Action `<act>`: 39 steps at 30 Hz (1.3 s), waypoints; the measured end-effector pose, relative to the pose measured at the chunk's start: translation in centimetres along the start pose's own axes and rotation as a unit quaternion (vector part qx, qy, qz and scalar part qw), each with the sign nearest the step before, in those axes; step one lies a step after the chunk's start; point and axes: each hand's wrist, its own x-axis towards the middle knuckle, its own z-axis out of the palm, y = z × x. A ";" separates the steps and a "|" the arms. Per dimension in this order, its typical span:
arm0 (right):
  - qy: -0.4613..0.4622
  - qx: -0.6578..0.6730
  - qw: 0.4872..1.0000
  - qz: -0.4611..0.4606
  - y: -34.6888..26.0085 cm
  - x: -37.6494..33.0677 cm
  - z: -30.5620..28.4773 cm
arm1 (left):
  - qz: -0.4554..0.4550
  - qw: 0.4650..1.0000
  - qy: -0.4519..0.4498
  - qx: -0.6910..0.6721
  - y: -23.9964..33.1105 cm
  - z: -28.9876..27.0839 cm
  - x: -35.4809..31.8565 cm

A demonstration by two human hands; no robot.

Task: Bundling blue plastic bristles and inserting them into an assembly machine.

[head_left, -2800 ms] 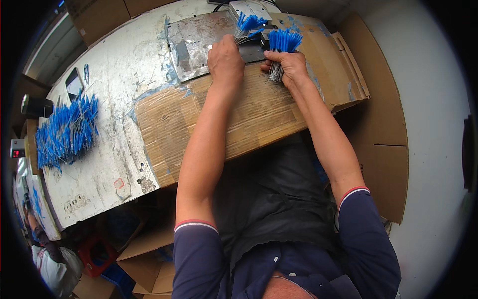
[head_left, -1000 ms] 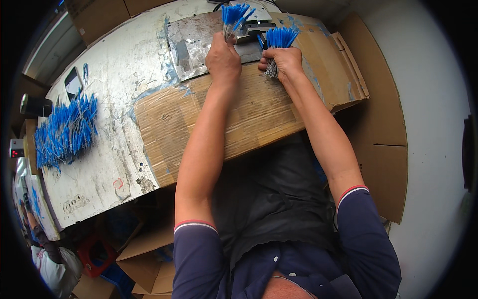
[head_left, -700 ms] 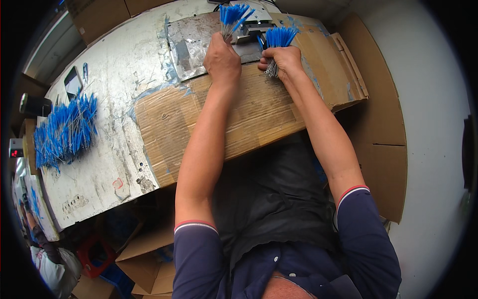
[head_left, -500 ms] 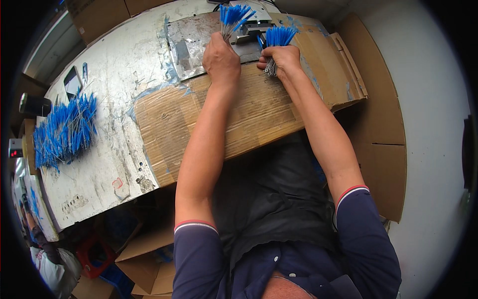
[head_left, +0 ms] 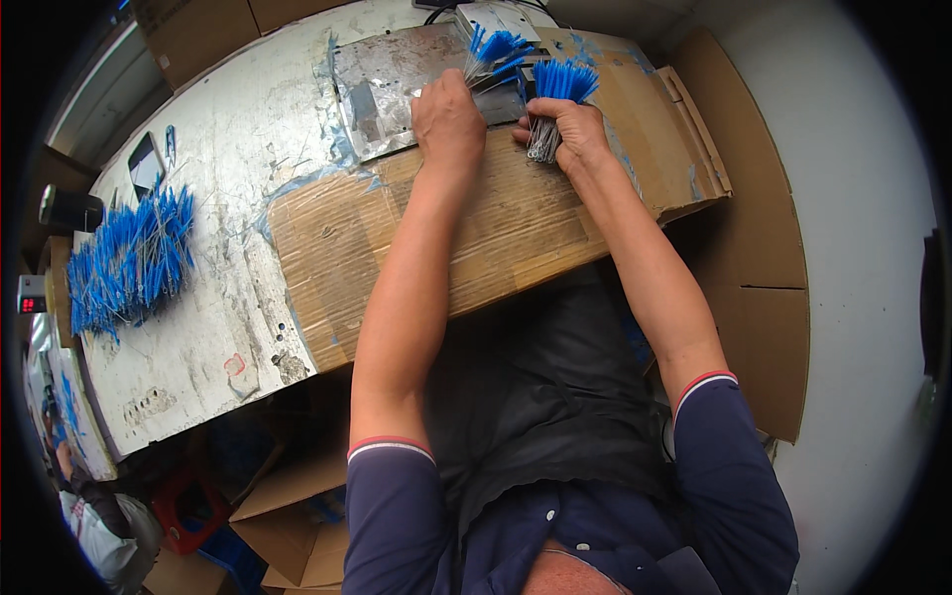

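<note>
My left hand (head_left: pixel 451 117) is closed around the wire stems of a loose bunch of blue-bristled tube brushes (head_left: pixel 496 50). Their heads fan out up and to the right over a metal plate (head_left: pixel 382 89). Just to the right, my right hand (head_left: pixel 578 131) grips a thicker bundle of the same brushes (head_left: pixel 565 81), blue heads up, with the looped wire ends sticking out below the fist. A dark metal fixture behind the two bunches is partly hidden by them.
A large heap of blue brushes (head_left: pixel 134 258) lies at the left of the worn white table (head_left: pixel 238 248). Near it are a phone (head_left: pixel 145 164) and a dark cup (head_left: pixel 69 208). Flattened cardboard (head_left: pixel 397 238) covers the table's front. Another person (head_left: pixel 104 526) is at the lower left.
The left hand's bunch has tilted to the right, nearer the other bundle, and that hand has turned slightly. My right hand has shifted a little down and right.
</note>
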 end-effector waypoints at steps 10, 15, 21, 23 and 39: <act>-0.055 0.020 0.998 -0.038 0.9 -0.5 -0.6 | 0.019 0.999 -0.025 0.007 0.0 0.1 -0.1; -0.089 -0.031 0.992 -0.081 1.1 -0.9 -0.6 | 0.035 0.999 -0.029 0.012 -0.1 0.2 -0.1; -0.024 -0.090 0.990 -0.108 0.9 -1.3 -0.2 | 0.026 0.997 -0.041 0.053 -0.3 0.2 -0.2; 0.003 -0.100 0.989 -0.109 0.8 -1.2 -0.1 | 0.009 0.997 -0.039 0.065 -0.3 0.1 -0.2; 0.096 -0.121 0.987 -0.045 0.3 2.1 1.8 | -0.033 0.999 0.038 -0.001 -0.5 -0.1 0.2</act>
